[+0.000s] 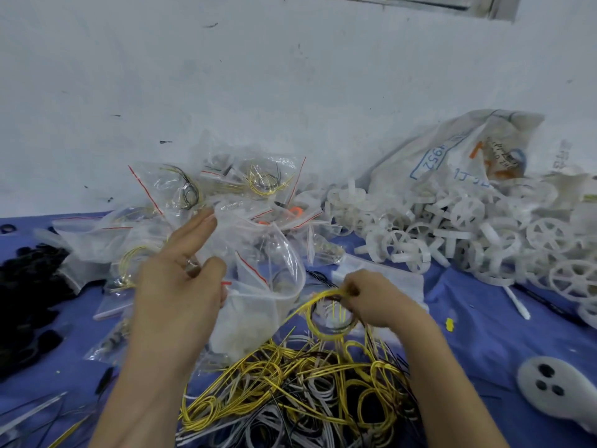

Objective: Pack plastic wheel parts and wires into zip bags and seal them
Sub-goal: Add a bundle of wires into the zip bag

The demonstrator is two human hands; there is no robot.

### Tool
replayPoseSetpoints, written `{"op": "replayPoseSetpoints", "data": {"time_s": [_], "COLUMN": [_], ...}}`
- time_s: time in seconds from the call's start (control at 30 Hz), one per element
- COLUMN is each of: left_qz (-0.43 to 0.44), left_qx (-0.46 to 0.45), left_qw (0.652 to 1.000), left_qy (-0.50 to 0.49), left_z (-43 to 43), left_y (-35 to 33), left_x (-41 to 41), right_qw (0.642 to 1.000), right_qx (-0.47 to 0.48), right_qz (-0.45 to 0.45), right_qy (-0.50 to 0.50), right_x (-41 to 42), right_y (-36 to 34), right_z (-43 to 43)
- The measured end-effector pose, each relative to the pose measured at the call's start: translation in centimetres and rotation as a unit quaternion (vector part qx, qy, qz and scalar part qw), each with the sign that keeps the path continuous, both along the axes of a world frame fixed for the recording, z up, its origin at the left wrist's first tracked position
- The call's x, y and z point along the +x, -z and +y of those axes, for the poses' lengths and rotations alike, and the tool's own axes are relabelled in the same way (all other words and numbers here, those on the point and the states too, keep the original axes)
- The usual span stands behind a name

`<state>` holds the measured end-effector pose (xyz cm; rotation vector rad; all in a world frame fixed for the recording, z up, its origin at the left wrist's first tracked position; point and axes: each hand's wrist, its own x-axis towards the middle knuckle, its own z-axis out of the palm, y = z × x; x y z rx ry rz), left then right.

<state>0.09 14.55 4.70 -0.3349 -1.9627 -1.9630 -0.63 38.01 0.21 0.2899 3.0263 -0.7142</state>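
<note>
Fingers: right hand (pixel 378 302) pinches yellow wire coil (pixel 315 324) | left hand (pixel 177 286) holds zip bag (pixel 258 253), grip partly hidden | contents blurred

A white device (pixel 565 403) with three dark buttons lies on the blue cloth (pixel 500 334), before a scuffed white wall (pixel 290 76).

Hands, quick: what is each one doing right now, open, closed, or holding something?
Left hand: holds the clear zip bag by its open mouth.
Right hand: pinches a yellow wire coil.
</note>
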Motion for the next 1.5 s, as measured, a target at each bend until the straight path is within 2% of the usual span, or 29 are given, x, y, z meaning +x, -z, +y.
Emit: {"op": "replayPoseSetpoints", "data": {"time_s": [0.1, 0.17, 0.3, 0.37, 0.5, 0.57, 0.63, 0.67, 0.7, 0.73, 0.77, 0.87, 0.93, 0.97, 1.0, 1.03, 1.07, 1.1, 1.13, 1.17, 1.2, 1.23, 1.27, 1.33, 1.43, 1.5], "left_qz": [0.007, 0.012, 0.016, 0.02, 0.024, 0.028, 0.022, 0.018, 0.018, 0.021, 0.027, 0.038, 0.036, 0.04, 0.049, 0.055, 0.06, 0.07, 0.078, 0.078, 0.068, 0.059, 0.065, 0.103, 0.131, 0.134], "left_qx": [-0.023, -0.045, -0.07, -0.078, -0.09, -0.112, -0.126, -0.13, -0.136, -0.141, -0.144, -0.15, -0.169, -0.183, -0.199, -0.214, -0.233, -0.251, -0.266, -0.28, -0.293, -0.304, -0.306, -0.309, -0.328, -0.353], "left_qw": [1.0, 0.999, 0.997, 0.997, 0.995, 0.992, 0.989, 0.988, 0.987, 0.985, 0.984, 0.972, 0.961, 0.953, 0.942, 0.931, 0.92, 0.912, 0.909, 0.911, 0.916, 0.921, 0.927, 0.935, 0.933, 0.924], "left_qy": [0.009, 0.005, 0.009, 0.012, 0.021, 0.043, 0.071, 0.08, 0.087, 0.094, 0.106, 0.175, 0.215, 0.238, 0.265, 0.29, 0.31, 0.318, 0.312, 0.293, 0.266, 0.237, 0.207, 0.136, 0.074, 0.061], "left_z": [0.0, 0.0, 0.1, 0.3, 0.5, 0.7, 1.0, 1.1, 1.3, 1.4, 1.5, 1.7, 2.0, 2.2, 2.5, 2.8, 2.9, 3.3, 3.6, 3.7, 3.8, 3.7, 3.3, 2.5, 1.6, 1.2], "left_y": [-0.2, -0.2, -0.1, -0.1, -0.3, -0.5, -0.5, -0.6, -0.6, -0.6, -0.7, -0.7, -0.4, -0.1, 0.0, 0.0, 0.1, 0.0, -0.1, -0.2, -0.3, -0.4, -0.4, -0.5, -1.1, -1.5], "left_x": [0.2, 0.3, 0.4, 0.6, 0.9, 1.1, 1.5, 1.6, 1.7, 1.8, 1.9, 2.0, 2.1, 2.5, 3.1, 3.5, 4.1, 3.9, 3.8, 3.4, 3.0, 2.8, 2.8, 3.2, 3.5, 3.5], "right_qw": [0.997, 0.984, 0.92, 0.865, 0.678, 0.626, 0.602, 0.607, 0.632, 0.669, 0.725, 0.919, 0.979, 0.989, 0.992, 0.995, 0.997, 0.995, 0.984, 0.994, 0.998, 0.998, 0.995, 0.991, 0.977, 0.966], "right_qx": [-0.048, -0.146, -0.36, -0.463, -0.698, -0.749, -0.775, -0.773, -0.752, -0.72, -0.66, -0.355, -0.144, -0.068, -0.041, -0.056, -0.038, 0.014, 0.096, 0.021, -0.062, -0.024, -0.056, -0.035, -0.092, -0.137], "right_qz": [0.054, 0.091, 0.147, 0.189, 0.23, 0.2, 0.147, 0.119, 0.101, 0.09, 0.092, 0.123, 0.125, 0.106, 0.081, 0.056, -0.007, -0.085, -0.104, -0.073, 0.001, 0.059, 0.055, 0.067, 0.129, 0.195], "right_qy": [0.038, 0.047, 0.047, 0.035, -0.015, -0.082, -0.126, -0.139, -0.155, -0.161, -0.174, -0.122, -0.074, -0.081, -0.087, -0.062, -0.07, 0.051, 0.112, 0.074, -0.027, -0.024, -0.067, -0.108, -0.145, -0.102], "right_x": [1.0, 1.7, 2.6, 2.9, 3.6, 3.7, 3.3, 3.1, 3.0, 2.7, 2.5, 1.1, 1.1, 1.1, 1.4, 1.6, 1.9, 2.8, 2.8, 2.2, 1.5, 1.4, 1.9, 2.4, 3.7, 4.7], "right_y": [-1.2, -1.7, -2.5, -3.1, -5.4, -6.1, -5.8, -5.4, -4.9, -4.4, -3.7, -2.2, -1.0, -0.1, 1.4, 2.7, 2.0, 1.5, 1.9, 1.6, 2.3, 0.5, -1.9, -3.5, -4.4, -5.8], "right_z": [2.4, 3.1, 3.4, 3.1, 1.0, -1.2, -3.5, -4.5, -5.3, -6.1, -6.8, -8.6, -9.0, -9.5, -10.3, -11.4, -10.4, -10.3, -10.2, -9.3, -8.0, -8.5, -7.3, -6.2, -6.2, -5.1]}}
